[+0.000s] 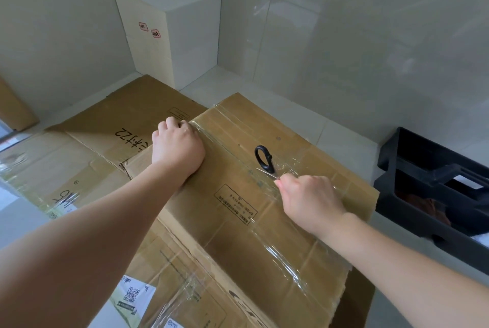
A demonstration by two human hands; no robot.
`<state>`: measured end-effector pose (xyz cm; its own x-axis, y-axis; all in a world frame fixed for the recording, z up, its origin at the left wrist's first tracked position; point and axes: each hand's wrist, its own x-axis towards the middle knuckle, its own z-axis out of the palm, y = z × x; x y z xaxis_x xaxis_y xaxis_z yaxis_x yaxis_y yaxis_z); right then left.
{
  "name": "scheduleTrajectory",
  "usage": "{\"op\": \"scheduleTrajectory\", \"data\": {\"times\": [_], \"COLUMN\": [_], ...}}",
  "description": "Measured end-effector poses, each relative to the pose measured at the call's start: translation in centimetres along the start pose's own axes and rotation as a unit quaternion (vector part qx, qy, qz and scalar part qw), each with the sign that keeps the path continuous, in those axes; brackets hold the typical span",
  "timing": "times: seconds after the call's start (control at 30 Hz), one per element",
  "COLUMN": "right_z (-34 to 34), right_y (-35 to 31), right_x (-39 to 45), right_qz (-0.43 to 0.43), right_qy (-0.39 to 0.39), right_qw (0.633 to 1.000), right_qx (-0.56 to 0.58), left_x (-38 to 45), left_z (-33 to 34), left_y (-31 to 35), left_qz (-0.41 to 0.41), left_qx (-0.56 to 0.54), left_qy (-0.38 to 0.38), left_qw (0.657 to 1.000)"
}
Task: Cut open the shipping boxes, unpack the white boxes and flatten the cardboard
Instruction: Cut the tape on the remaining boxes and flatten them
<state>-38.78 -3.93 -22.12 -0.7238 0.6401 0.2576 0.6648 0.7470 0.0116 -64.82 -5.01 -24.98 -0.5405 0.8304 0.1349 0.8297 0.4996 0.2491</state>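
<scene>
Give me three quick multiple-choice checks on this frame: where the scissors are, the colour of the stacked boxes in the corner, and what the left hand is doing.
1. Where are the scissors?
A. In the black crate
B. On the taped seam of the cardboard box
C. On the floor by the wall

2. What colour are the stacked boxes in the corner?
A. White
B. Brown
C. Black

3. What is the left hand doing?
A. Hanging idle
B. Holding the scissors
C. Gripping the box's far edge

Answers: 1 B, the black handle loop sticks up from the clear tape on the cardboard box, held at the right hand. 2 A, both faces are white with small red labels. 3 C, its fingers curl over the edge.
</scene>
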Motion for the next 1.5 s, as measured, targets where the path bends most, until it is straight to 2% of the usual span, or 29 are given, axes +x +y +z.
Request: {"op": "scheduleTrajectory", "data": {"times": [0.37, 0.57, 0.67, 0.93, 1.2, 1.5], "right_z": [0.2, -1.0, -1.0, -0.5, -0.1, 0.6], "right_y": [-1.0, 0.3, 1.1, 1.0, -1.6, -3.2], "right_x": [1.3, 1.7, 1.5, 1.4, 2.2, 5.0], "right_qz": [0.000, 0.074, 0.113, 0.131, 0.109, 0.079], "right_qy": [-0.021, -0.182, -0.209, -0.179, -0.128, -0.125], "right_qw": [0.999, 0.975, 0.961, 0.956, 0.971, 0.974], "right_qx": [0.027, 0.107, 0.139, 0.189, 0.172, 0.169], "left_x": [-1.1, -1.5, -1.4, -1.5, -1.7, -3.1], "left_z": [-0.6, -0.8, -0.8, -0.3, -0.3, -1.1], "left_y": [-1.3, -1.8, -2.0, -1.9, -1.7, -2.2], "left_qz": [0.025, 0.046, 0.044, 0.040, 0.045, 0.034], "left_qx": [-0.024, -0.033, -0.034, -0.040, -0.036, -0.122], "left_qy": [-0.024, -0.022, -0.019, -0.005, -0.009, -0.002], "left_qw": [0.999, 0.998, 0.998, 0.998, 0.998, 0.992]}}
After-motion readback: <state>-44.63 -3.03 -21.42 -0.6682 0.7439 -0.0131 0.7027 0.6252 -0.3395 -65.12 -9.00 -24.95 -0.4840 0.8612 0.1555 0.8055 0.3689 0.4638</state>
